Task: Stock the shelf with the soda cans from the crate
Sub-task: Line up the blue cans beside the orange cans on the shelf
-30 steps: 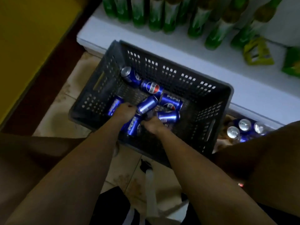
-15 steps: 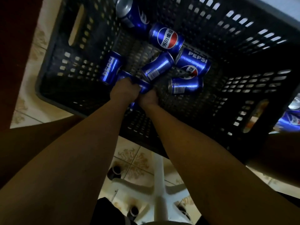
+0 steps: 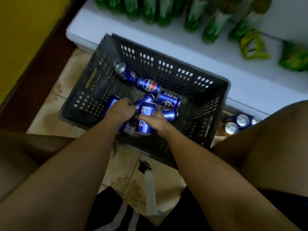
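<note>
A dark grey slotted crate (image 3: 100,77) stands on the tiled floor against a white shelf (image 3: 216,54). Several blue Pepsi cans lie loose in it, such as one by the far wall (image 3: 125,72) and one with its logo up (image 3: 149,85). My right hand (image 3: 156,121) is closed around a soda can (image 3: 145,119) lifted a little above the others. My left hand (image 3: 120,110) is curled shut beside it on another can (image 3: 124,128), which the hand mostly hides.
Green bottles (image 3: 150,10) and green packets (image 3: 253,45) stand on the white shelf. A few blue cans (image 3: 241,120) stand upright under it at the right. My knees flank the crate. A white stool leg (image 3: 150,189) lies on the tiles below.
The view has pulled back from close over the crate. My right hand has raised a can, label up, out of the pile. My left hand stays closed beside it.
</note>
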{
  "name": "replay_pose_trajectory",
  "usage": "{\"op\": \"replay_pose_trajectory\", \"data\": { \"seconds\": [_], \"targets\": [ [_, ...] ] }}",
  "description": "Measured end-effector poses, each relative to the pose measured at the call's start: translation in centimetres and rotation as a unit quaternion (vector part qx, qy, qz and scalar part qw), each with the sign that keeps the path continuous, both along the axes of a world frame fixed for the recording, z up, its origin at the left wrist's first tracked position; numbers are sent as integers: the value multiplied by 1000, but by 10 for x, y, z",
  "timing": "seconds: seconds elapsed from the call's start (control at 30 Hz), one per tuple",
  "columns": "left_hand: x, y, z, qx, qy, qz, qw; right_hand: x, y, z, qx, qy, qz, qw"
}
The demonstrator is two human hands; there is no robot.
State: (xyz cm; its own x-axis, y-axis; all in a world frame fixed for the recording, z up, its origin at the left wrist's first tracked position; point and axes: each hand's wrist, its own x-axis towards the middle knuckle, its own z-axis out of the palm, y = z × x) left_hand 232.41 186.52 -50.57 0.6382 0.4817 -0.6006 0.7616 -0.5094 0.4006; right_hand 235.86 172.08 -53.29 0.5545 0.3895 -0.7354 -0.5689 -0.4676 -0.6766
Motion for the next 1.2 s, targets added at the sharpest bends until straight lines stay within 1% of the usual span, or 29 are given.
{"op": "replay_pose_trajectory", "data": {
  "seconds": [0.07,0.13,0.23,0.33,0.43,0.5,0.57,0.63,0.73,0.87,0.93,1.07,1.2],
  "targets": [
    [8,-8,28,24,-37,-20,999,7,-12,36,40,-25,-29,998],
    [17,-18,59,51,-78,-42,995,11,-23,70,80,-30,-66,994],
    [34,-36,111,99,-178,-62,977,21,-40,118,112,-50,-113,986],
    [52,-58,169,141,-247,-106,953,35,-60,171,188,-78,-187,961],
    [73,-78,226,185,-293,-156,925,54,-82,231,245,-76,-246,935],
    [89,-89,262,210,-317,-188,906,70,-100,271,300,-75,-270,912],
    [106,-101,296,235,-334,-216,887,85,-121,308,329,-122,-272,896],
    [123,-111,327,255,-348,-238,870,99,-142,343,319,-176,-271,891],
    [148,-128,360,271,-364,-266,851,118,-171,387,266,-238,-271,894],
    [185,-148,382,290,-365,-305,831,141,-209,423,225,-282,-249,899],
    [207,-157,386,300,-357,-324,823,158,-223,432,213,-292,-244,900],
    [250,-175,383,304,-337,-352,819,199,-236,435,204,-303,-259,894],
    [295,-192,369,282,-326,-356,829,245,-236,427,190,-308,-289,886]
  ]
}}
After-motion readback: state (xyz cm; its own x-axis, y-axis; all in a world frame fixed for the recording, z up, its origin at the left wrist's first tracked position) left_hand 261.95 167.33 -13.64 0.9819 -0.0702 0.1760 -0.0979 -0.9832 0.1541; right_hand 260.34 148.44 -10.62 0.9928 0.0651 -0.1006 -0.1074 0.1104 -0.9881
